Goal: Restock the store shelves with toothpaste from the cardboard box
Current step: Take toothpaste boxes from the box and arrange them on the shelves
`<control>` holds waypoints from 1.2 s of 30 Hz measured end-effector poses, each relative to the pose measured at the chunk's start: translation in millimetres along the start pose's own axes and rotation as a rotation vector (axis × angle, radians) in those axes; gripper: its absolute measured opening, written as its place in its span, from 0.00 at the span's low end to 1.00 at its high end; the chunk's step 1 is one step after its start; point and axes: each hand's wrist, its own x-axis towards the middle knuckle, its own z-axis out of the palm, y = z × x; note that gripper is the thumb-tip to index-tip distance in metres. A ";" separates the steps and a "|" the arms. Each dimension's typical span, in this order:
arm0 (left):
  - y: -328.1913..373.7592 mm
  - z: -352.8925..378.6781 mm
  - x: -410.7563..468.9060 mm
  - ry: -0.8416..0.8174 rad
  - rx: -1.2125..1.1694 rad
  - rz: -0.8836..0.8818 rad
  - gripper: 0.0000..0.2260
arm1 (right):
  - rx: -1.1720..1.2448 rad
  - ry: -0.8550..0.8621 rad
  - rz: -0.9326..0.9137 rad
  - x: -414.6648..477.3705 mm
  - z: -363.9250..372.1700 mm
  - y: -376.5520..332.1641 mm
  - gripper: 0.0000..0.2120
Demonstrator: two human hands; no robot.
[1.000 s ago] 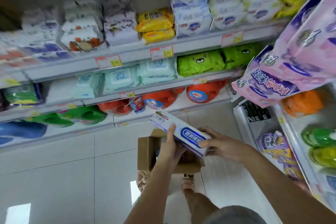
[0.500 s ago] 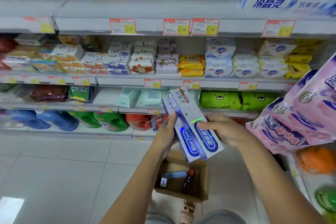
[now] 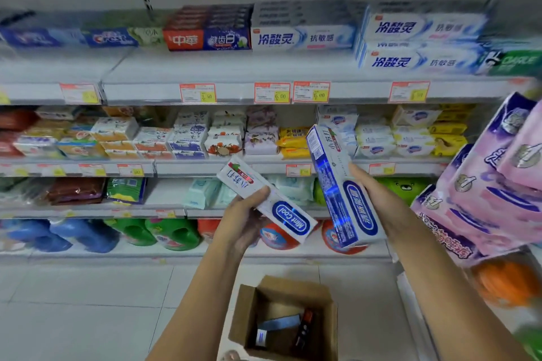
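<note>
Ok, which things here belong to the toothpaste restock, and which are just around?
Job: Mint Cool toothpaste box in left hand; blue toothpaste box in right hand; cardboard box on floor; toothpaste shelf.
Not the job: soap packs, detergent bottles, pink packs.

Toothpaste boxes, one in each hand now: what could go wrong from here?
The right box stands tilted in the right hand; it might slip while lifted. The pink packs are close to that arm; a reach could knock them. The left hand grips the left box, so neither could catch a drop.
</note>
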 end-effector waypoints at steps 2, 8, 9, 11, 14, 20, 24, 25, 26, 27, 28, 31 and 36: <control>0.8 6.9 0.1 0.018 -0.051 0.029 0.05 | 0.023 0.036 -0.050 -3.7 -2.4 -1.7 0.19; 7.1 28.5 -1.9 0.097 -0.270 0.069 0.11 | 0.097 0.074 -0.082 -10.4 -10.6 -9.0 0.16; 8.4 30.8 -2.5 0.105 -0.329 0.067 0.12 | 0.092 0.078 -0.080 -10.8 -11.3 -9.0 0.15; 10.5 30.4 -1.4 0.132 -0.382 0.064 0.15 | 0.077 0.082 -0.079 -11.0 -12.2 -6.9 0.14; 11.0 22.3 1.5 0.229 -0.365 0.022 0.14 | 0.075 0.095 -0.077 -11.2 -12.5 0.1 0.13; 17.5 23.4 2.5 0.230 -0.177 0.019 0.10 | 0.068 0.161 -0.087 -5.3 -14.6 9.6 0.14; 22.2 23.3 4.8 0.161 0.101 0.141 0.04 | 0.127 0.235 -0.059 0.5 -18.8 10.0 0.15; 26.2 24.9 4.4 0.162 0.082 0.188 0.04 | 0.136 0.245 -0.060 0.9 -20.3 10.1 0.15; 31.2 26.4 4.4 0.168 0.037 0.227 0.05 | 0.143 0.256 -0.063 0.7 -21.8 10.6 0.14; 36.5 28.4 4.1 0.155 -0.038 0.257 0.06 | 0.143 0.265 -0.066 0.1 -23.1 11.1 0.14; 41.1 29.1 5.6 0.123 -0.122 0.270 0.07 | 0.143 0.274 -0.071 0.0 -24.8 12.2 0.14; 53.7 29.4 6.4 0.024 -0.305 0.245 0.13 | 0.159 0.277 -0.068 -0.5 -25.3 13.7 0.14; 50.4 26.3 -5.9 0.022 -0.503 0.168 0.16 | 0.235 0.307 -0.067 0.0 -23.8 15.4 0.17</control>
